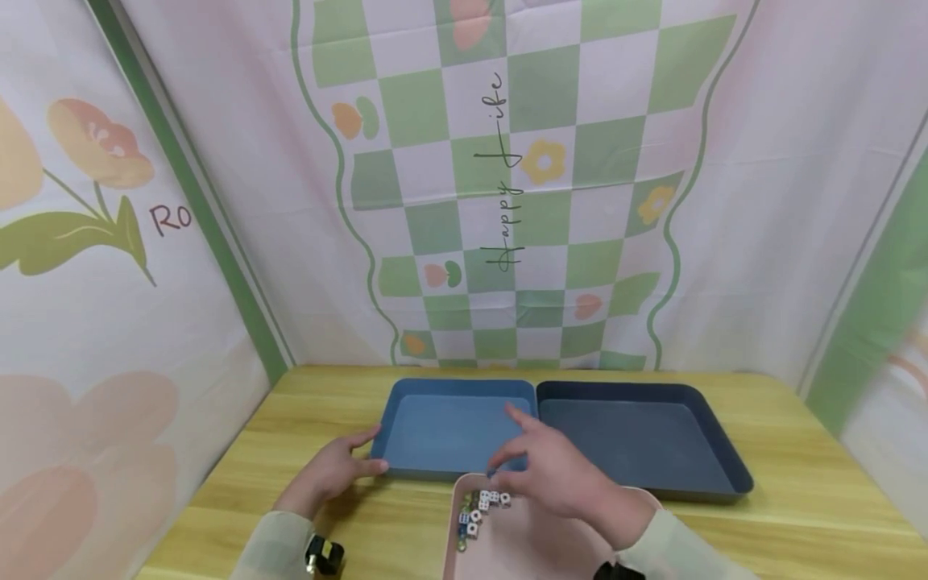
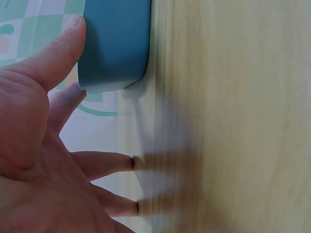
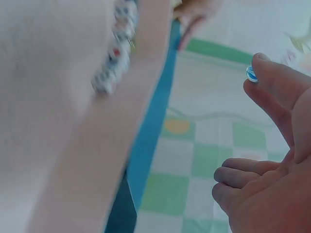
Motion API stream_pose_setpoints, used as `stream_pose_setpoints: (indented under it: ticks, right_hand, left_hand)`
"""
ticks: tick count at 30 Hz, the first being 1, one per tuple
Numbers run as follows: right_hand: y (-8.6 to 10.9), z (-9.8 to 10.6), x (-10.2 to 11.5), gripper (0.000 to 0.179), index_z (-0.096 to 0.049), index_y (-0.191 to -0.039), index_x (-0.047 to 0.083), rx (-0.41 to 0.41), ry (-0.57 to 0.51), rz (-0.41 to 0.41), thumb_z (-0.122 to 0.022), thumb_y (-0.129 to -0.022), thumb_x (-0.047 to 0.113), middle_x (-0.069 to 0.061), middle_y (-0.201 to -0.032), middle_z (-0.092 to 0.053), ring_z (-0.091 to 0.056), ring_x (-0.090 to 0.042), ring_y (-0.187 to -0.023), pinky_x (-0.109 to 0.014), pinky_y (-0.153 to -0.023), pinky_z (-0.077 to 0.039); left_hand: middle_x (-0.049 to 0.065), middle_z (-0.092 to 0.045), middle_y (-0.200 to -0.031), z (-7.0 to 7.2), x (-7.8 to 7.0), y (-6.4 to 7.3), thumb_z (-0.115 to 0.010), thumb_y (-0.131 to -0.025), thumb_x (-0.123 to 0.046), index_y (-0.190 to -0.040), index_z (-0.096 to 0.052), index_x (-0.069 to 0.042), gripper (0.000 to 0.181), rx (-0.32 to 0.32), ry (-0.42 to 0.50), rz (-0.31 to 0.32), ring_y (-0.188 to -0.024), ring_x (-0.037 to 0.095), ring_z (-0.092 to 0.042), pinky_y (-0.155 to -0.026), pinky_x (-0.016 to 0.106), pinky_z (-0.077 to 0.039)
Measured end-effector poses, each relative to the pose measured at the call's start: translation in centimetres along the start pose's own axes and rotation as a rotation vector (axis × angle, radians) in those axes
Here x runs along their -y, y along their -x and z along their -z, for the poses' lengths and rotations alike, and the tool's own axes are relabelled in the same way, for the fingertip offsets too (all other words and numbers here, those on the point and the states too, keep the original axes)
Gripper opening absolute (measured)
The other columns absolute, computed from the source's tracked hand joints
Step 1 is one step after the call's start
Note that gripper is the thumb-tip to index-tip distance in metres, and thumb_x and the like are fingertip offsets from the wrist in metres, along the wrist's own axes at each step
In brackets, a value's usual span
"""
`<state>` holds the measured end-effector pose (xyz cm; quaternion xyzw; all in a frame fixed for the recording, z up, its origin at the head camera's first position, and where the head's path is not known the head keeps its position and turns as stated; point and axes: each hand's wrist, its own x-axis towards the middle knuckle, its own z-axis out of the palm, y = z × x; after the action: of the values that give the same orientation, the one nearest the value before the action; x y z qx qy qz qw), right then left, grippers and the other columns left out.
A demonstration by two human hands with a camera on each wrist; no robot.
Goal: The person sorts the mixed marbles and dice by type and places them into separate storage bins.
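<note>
My right hand (image 1: 554, 474) is over the back edge of a pink tray (image 1: 532, 544). Between thumb and index finger it pinches a small blue-and-white marble (image 3: 251, 74); the other fingers stand away from it. White dice (image 1: 484, 505) and several small marbles (image 1: 461, 544) lie bunched along the left side of the pink tray. At the front left corner of a blue tray (image 1: 449, 431), my left hand (image 1: 333, 470) touches the wall with thumb and index fingertips. Its other fingers (image 2: 109, 164) are spread straight toward the wooden table.
A dark blue-grey tray (image 1: 623, 439) stands right of the blue one, side against side. All three trays are on a wooden table (image 1: 290, 419). Behind it hangs a checked, flowered curtain (image 1: 478, 201).
</note>
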<state>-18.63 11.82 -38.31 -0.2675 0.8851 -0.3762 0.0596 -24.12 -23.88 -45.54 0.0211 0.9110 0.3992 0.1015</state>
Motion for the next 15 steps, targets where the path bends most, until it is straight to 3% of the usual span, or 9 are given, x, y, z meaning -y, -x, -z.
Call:
stream_pose_setpoints:
  ticks: [5,9,15]
  right_hand:
    - [0.3,2.9,-1.0,0.006,-0.077,-0.092,0.031,-0.063,0.039,-0.097,-0.076,-0.089,0.036,-0.022,-0.161,-0.022,-0.041,-0.045,-0.133,-0.059,-0.096,-0.045]
    - [0.7,5.1,-2.0,0.016,-0.078,-0.098,0.029,-0.119,0.094,-0.174,-0.074,-0.089,0.041,-0.022,-0.160,-0.022,-0.028,-0.049,-0.139,-0.064,-0.100,-0.039]
    - [1.5,7.8,-3.8,0.035,-0.076,-0.110,0.020,-0.178,0.135,-0.249,-0.072,-0.089,0.048,-0.025,-0.161,-0.018,-0.025,-0.054,-0.138,-0.066,-0.097,-0.039]
  left_hand:
    - [0.024,-0.044,-0.148,0.1,-0.1,0.2,-0.081,-0.082,-0.038,-0.147,-0.052,-0.022,0.073,-0.004,0.000,-0.009,-0.135,0.051,-0.036,-0.107,0.067,-0.028]
    - [0.025,-0.045,-0.147,0.1,-0.2,0.3,-0.081,-0.083,-0.035,-0.147,-0.052,-0.020,0.072,-0.008,0.000,-0.015,-0.134,0.051,-0.036,-0.107,0.067,-0.028]
    - [0.024,-0.045,-0.147,0.1,-0.1,0.2,-0.082,-0.082,-0.037,-0.147,-0.052,-0.021,0.074,-0.008,0.001,-0.012,-0.135,0.050,-0.036,-0.107,0.067,-0.027]
